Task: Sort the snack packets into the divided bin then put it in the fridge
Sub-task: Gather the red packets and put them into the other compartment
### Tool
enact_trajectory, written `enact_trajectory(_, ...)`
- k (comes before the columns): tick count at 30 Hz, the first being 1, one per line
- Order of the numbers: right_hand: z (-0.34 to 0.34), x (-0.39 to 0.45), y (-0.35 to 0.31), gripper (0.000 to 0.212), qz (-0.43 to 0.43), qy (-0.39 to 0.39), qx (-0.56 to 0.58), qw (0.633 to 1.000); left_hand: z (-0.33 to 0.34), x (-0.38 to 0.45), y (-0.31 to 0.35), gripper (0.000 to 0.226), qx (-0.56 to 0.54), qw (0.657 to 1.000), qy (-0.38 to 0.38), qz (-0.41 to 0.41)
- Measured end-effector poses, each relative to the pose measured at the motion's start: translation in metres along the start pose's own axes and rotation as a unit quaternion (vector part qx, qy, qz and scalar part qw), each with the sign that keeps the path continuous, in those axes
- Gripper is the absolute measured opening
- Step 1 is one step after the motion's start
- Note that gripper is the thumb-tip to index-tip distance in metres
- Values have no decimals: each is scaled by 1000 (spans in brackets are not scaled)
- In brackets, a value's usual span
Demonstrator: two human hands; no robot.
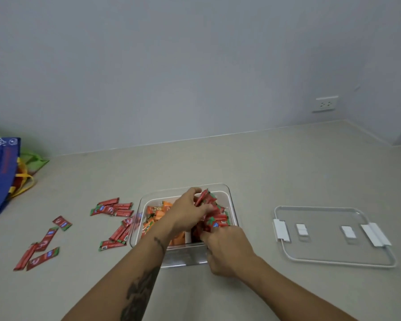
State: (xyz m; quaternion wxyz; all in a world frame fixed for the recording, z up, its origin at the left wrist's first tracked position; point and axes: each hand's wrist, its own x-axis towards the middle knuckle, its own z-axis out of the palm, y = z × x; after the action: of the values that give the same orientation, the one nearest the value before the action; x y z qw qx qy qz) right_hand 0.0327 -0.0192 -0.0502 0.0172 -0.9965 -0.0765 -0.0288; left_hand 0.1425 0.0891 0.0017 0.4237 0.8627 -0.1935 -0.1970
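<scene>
While both hands reach into the clear divided bin (229,193) on the surface (287,170), the left hand (188,210) and right hand (225,249) curl their fingers around red snack packets (214,210) in its right compartment. Orange packets (158,216) fill the left compartment. More red packets (112,207) lie scattered left of the bin.

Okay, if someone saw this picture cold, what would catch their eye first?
Probably both hands working in the clear divided bin at the centre of the counter: the left hand and right hand gather red packets in its right compartment, with orange packets in the left. Next, the loose red packets scattered on the counter left of the bin, and the clear lid lying flat to its right.
</scene>
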Motion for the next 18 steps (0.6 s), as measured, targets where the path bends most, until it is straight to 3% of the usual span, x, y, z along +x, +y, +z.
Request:
enact_trajectory(2, 0, 0, -1, 26, 4, 2, -4, 1000, 1, 5, 2, 57, 47, 999, -9, -5)
enact_trajectory(6, 1, -2, -1, 23, 7, 41, 9, 999, -6, -4, 0, 35, 86, 993, 71, 33)
enact_trajectory(9, -2, -3, -2, 26, 3, 46, 5, 999, -13, -18, -13, 21, 94, 991, 86, 43)
enact_trajectory(18, 0, -1, 3, 21, 18, 28, 4, 999, -29, -67, -52, 20, 136, 973, 163, 90)
